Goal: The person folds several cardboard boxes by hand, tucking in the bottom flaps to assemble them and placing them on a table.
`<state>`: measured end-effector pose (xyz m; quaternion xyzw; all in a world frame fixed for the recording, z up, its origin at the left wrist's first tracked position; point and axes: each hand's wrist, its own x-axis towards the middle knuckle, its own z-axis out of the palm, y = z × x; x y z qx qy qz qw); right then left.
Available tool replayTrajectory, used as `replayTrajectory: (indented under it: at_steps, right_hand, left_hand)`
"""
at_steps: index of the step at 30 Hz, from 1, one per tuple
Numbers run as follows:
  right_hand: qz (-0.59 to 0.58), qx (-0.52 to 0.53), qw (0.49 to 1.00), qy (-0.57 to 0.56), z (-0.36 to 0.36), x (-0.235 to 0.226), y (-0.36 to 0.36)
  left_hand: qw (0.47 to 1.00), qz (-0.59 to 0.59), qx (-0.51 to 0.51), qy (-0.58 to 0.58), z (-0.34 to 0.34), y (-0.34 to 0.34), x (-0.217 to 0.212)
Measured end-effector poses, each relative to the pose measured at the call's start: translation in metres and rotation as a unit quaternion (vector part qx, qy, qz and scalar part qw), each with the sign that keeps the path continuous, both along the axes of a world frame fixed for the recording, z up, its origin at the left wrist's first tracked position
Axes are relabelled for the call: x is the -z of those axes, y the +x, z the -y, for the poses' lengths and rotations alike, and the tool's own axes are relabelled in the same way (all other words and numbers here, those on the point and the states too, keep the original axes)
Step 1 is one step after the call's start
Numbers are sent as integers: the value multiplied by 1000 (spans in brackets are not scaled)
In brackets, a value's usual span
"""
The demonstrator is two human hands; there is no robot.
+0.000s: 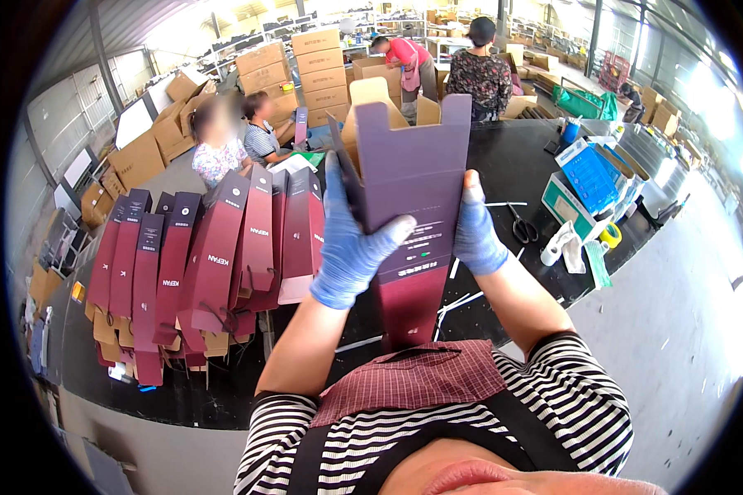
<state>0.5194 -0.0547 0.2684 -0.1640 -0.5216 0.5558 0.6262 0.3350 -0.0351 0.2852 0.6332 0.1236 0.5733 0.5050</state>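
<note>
Upright in front of me is a tall folded carton (417, 186), dark purple above and maroon below, its top flaps standing up with brown inner board showing. My left hand (343, 247), in a blue glove with bare fingertips, is closed on its left side, the thumb lying across the printed front panel. On the right edge presses my right hand (477, 231), gloved the same way, thumb up and the other fingers mostly hidden behind the carton. The carton's lower end comes down close to my checked apron (413, 379).
On the left of the black table (190, 406) lies a pile of maroon cartons (210, 256) with dark cords. To the right are black scissors (520, 227), white strips, a white roll (553, 250), yellow tape (610, 235) and a blue box (588, 177). Several people work beyond.
</note>
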Motion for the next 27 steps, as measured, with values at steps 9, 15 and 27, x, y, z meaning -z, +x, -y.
replayTrajectory:
  at_steps: [9, 15, 27]
  right_hand:
    - [203, 347, 894, 198, 33, -16, -22]
    - [152, 168, 962, 150, 52, -29, -3]
    - [254, 271, 842, 390, 44, -9, 14]
  left_hand:
    - [928, -135, -261, 228, 16, 14, 41]
    - [998, -6, 53, 38, 7, -31, -19]
    - [996, -26, 80, -5, 37, -34, -9]
